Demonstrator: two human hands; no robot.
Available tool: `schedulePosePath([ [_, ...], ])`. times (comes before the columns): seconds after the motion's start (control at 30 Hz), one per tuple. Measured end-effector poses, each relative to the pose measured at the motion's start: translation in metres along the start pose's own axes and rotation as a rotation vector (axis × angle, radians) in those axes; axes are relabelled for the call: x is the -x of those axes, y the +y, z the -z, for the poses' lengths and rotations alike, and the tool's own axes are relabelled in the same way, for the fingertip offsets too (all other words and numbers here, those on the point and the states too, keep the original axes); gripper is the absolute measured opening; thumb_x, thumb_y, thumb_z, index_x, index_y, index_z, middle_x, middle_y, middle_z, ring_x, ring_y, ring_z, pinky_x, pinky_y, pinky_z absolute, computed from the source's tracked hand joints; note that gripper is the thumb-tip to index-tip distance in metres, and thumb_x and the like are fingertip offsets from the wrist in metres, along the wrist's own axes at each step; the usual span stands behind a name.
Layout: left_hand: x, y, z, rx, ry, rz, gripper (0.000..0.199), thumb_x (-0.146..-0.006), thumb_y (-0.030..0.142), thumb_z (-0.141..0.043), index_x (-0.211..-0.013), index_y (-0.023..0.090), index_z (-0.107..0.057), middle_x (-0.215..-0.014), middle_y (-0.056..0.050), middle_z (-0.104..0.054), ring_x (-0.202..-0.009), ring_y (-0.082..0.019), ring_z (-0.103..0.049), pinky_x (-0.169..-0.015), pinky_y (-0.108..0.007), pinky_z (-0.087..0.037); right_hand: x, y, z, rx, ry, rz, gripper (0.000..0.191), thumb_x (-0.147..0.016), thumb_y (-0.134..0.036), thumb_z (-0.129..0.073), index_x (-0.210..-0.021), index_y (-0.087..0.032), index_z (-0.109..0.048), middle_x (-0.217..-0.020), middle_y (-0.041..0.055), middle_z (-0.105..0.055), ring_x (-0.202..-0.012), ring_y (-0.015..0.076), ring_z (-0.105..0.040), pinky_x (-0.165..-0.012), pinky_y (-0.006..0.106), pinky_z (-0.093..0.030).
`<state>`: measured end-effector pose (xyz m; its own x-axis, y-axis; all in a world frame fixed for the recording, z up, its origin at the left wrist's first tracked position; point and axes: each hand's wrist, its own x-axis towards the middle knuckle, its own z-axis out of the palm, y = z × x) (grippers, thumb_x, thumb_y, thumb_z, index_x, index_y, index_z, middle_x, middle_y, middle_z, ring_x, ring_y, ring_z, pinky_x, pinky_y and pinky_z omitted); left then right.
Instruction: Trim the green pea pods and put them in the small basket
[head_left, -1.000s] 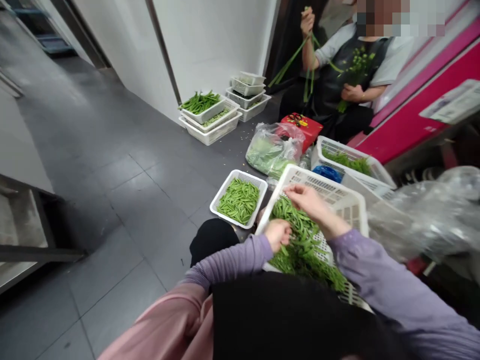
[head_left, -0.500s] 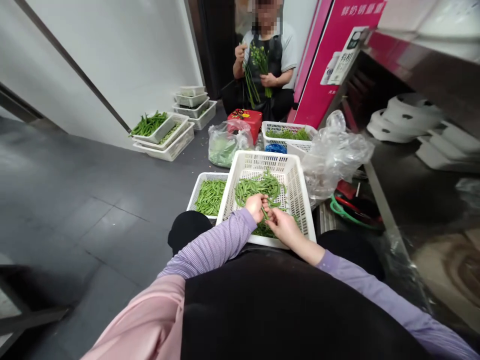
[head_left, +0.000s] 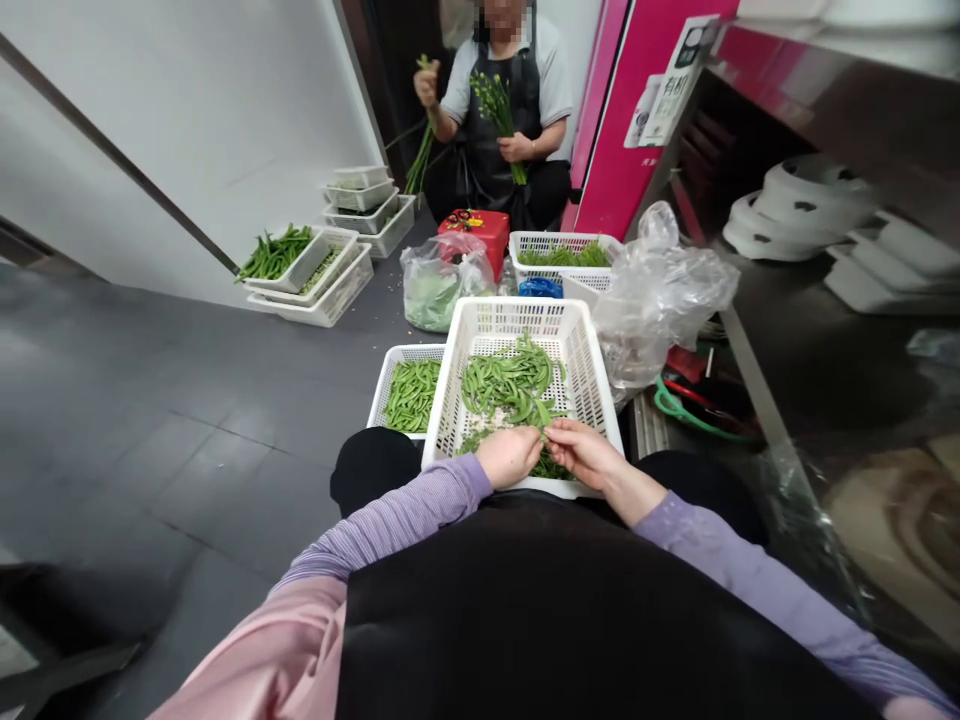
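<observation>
A large white basket rests in front of my body with flat green pods spread inside it. Over its near part, my left hand is closed, its fingertips pinching a green pod. My right hand meets it from the right, thumb and finger closed on the same pod. Smaller green trimmings lie under and beside both hands, partly hidden by them. To the left, partly behind the large basket, a smaller white basket holds many green pods.
Opposite sits a person holding green stems. Before them are a red box with scissors, a basket of greens and plastic bags. Stacked baskets stand left. A metal shelf runs along the right.
My hands have come down nearer the basket's front edge, still pinching together. The view has shifted slightly. The person opposite has moved one hand with stems outward to the left.
</observation>
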<state>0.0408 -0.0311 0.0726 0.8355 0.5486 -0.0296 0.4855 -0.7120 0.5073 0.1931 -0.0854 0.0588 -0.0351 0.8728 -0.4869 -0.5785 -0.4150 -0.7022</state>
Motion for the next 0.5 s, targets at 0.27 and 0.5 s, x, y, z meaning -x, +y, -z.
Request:
schedulePosePath([
  [0.27, -0.004, 0.000, 0.002, -0.068, -0.023, -0.161, 0.014, -0.076, 0.022, -0.045, -0.065, 0.018, -0.054, -0.063, -0.005, -0.056, -0.057, -0.014, -0.052, -0.062, -0.024, -0.041, 0.007, -0.003, -0.004, 0.118, -0.008, -0.070, 0.028, -0.057, -0.019, -0.071, -0.066, -0.018, -0.044, -0.046, -0.0059, -0.049, -0.041, 0.0052, -0.043, -0.041, 0.016, -0.033],
  [0.5, -0.023, -0.046, 0.012, 0.031, 0.028, 0.340, 0.017, -0.074, 0.022, -0.044, -0.065, 0.017, -0.057, -0.061, -0.004, -0.055, -0.065, -0.017, -0.054, -0.070, -0.026, -0.041, 0.021, -0.008, 0.007, 0.069, -0.168, -0.188, 0.028, -0.058, -0.018, -0.068, -0.070, -0.018, -0.043, -0.051, -0.0075, -0.043, -0.043, 0.0043, -0.037, -0.043, 0.018, -0.027],
])
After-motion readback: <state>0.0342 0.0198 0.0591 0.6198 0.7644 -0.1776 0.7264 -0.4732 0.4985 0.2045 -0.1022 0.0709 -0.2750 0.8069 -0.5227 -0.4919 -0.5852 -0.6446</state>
